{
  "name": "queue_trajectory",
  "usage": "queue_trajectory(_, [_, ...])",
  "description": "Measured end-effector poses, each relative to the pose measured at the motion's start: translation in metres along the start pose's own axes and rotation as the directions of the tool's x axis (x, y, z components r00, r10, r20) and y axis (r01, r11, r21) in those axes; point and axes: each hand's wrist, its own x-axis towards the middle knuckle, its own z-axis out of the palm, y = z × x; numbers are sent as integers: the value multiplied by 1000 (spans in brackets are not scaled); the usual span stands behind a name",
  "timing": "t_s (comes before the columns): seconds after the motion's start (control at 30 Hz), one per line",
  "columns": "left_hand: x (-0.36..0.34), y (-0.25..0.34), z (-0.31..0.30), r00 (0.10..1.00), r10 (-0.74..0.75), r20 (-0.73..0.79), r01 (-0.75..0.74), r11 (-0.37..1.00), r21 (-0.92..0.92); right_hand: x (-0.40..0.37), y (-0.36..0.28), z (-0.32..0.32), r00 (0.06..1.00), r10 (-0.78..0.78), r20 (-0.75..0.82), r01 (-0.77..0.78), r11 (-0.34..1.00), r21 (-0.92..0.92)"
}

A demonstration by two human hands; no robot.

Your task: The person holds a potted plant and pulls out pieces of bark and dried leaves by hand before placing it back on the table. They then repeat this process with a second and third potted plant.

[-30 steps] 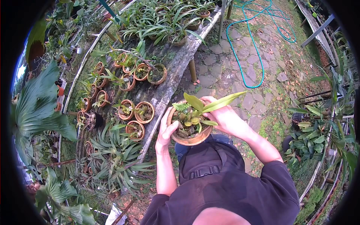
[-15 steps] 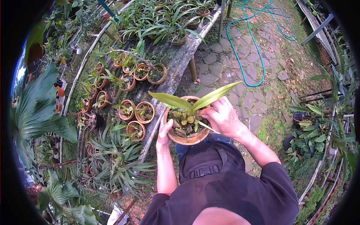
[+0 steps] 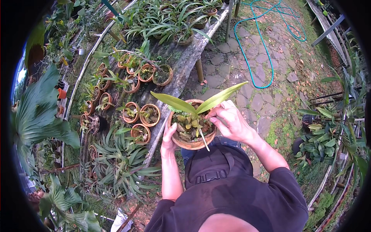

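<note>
While our left hand (image 3: 169, 136) clasps the pot (image 3: 189, 145) beside the worktop (image 3: 185, 63), our right hand (image 3: 234, 123) pinches over its rim, on what we cannot tell. We judge the pot rigid, brittle, moderately heavy, best held by opposite walls; leaves (image 3: 220, 98) likely bruise easily.

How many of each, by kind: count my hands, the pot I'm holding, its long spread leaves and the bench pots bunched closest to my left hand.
Hands (left hand, right hand): 2
Held clay pot: 1
Long spread leaves: 2
Nearest bench pots: 3
Total: 8
</note>
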Motion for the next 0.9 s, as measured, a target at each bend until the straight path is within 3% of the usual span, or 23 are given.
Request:
queue_trajectory(0.1, [1, -6, -7, 999, -14, -44, 15, 1000, 15, 4, -9, -3, 992, -114, -57, 104, 982, -157])
queue_trajectory(0.23, [3, -6, -2, 997, -68, -34, 67, 997, -39, 5, -9, 0, 977, -207, 51, 212, 973, -97])
queue_trajectory(0.43, [5, -7, -2, 994, -92, -58, 90, 995, -43, 3, -3, 2, 983, -174, 62, 175, 985, -5])
queue_trajectory(0.53, [6, -10, -2, 997, -72, -33, 70, 995, -65, 1, -6, -1, 997, -44, 66, 44, 999, 8])
queue_trajectory(0.63, [6, -10, -1, 997, -70, -18, 69, 996, -58, -4, 6, 8, 1000, -16, -15, 17, 997, 80])
queue_trajectory(0.73, [5, -10, 1, 997, -68, -27, 65, 995, -75, -7, 0, 2, 972, 235, 26, -228, 899, 373])
queue_trajectory(0.77, [3, -10, 1, 997, -64, -47, 60, 995, -83, -3, -3, -7, 989, 138, -58, -106, 921, 375])
queue_trajectory(0.8, [3, -10, 2, 996, -58, -67, 52, 994, -91, -8, -3, -13, 966, 252, -60, -194, 859, 474])
queue_trajectory(0.87, [2, -13, -7, 996, -72, -45, 65, 990, -128, -16, -2, -35, 901, 414, -125, -388, 902, 190])
queue_trajectory(0.9, [2, -13, -12, 996, -78, -33, 73, 987, -146, -17, -1, -42, 911, 386, -144, -395, 918, -32])
